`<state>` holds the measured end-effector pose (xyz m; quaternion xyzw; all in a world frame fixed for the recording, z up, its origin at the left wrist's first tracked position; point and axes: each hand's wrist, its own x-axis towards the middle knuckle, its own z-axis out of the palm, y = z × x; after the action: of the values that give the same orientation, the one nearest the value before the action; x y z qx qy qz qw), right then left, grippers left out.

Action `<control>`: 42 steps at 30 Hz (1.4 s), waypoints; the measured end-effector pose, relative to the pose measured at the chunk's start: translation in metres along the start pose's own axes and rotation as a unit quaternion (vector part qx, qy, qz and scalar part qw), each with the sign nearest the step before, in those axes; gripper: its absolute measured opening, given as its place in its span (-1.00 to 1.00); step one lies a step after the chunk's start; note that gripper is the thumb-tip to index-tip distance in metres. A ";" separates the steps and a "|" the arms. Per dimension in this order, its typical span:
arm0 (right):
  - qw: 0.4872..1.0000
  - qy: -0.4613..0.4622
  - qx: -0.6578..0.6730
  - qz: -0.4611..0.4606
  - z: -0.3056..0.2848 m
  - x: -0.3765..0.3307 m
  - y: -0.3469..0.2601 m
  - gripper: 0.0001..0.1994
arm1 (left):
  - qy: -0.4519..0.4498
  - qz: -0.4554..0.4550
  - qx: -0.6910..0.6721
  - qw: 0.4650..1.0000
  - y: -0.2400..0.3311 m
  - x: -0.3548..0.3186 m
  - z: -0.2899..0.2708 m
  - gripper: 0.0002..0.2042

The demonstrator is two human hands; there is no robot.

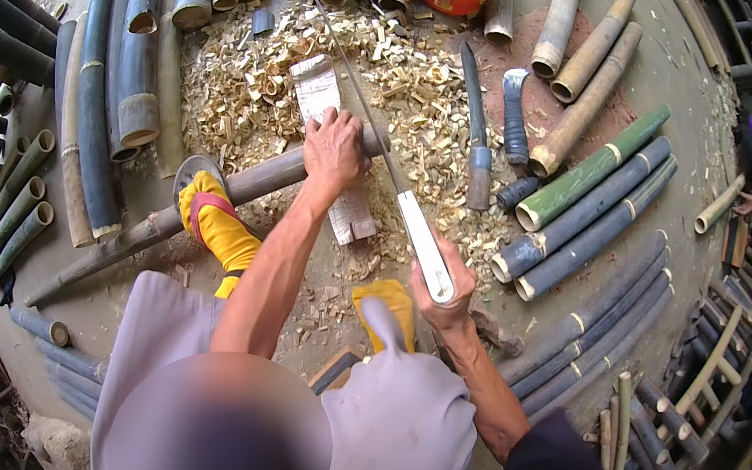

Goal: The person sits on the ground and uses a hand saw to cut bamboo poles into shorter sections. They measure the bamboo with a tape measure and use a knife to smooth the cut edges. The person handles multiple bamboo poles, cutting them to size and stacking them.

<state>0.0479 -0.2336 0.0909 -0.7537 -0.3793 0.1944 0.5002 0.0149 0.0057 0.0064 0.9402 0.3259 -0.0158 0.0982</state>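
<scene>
Grey-clad knees [396, 436] lie nearest, over a grey floor [696, 129] strewn with pale wood chips [238, 90]; cut bamboo lengths [597, 167] ring it left, right and far. The left hand [336, 148] is closed round a dark bamboo pole [266, 178] — laid across a whitish wood block [315, 88] mid-scene. The right hand [447, 288] wraps firmly about the white handle of a saw [421, 233] — its long thin blade crosses the pole near the right end.

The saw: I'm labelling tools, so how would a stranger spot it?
Find the wood chips, then the right hand below them. It grips the saw, whose long thin blade runs up across the chips. Its white handle sets it apart from the darker tools to its right.
</scene>
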 end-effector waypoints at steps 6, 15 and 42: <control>0.988 -0.053 -0.141 0.040 -0.094 -0.149 -0.042 -0.57 | -0.040 -0.016 -0.023 0.999 -0.006 0.000 -0.002 -0.50; 1.000 0.012 0.012 0.021 0.000 -0.006 -0.004 -0.62 | -0.025 0.000 -0.004 1.000 -0.005 -0.001 0.000 -0.51; 0.999 0.038 0.022 -0.003 0.017 0.021 0.005 -0.59 | -0.043 0.017 -0.030 0.998 -0.004 0.004 -0.004 -0.56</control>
<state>0.0515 -0.2084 0.0806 -0.7483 -0.3579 0.1723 0.5313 0.0156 0.0115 0.0090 0.9407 0.3053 -0.0450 0.1407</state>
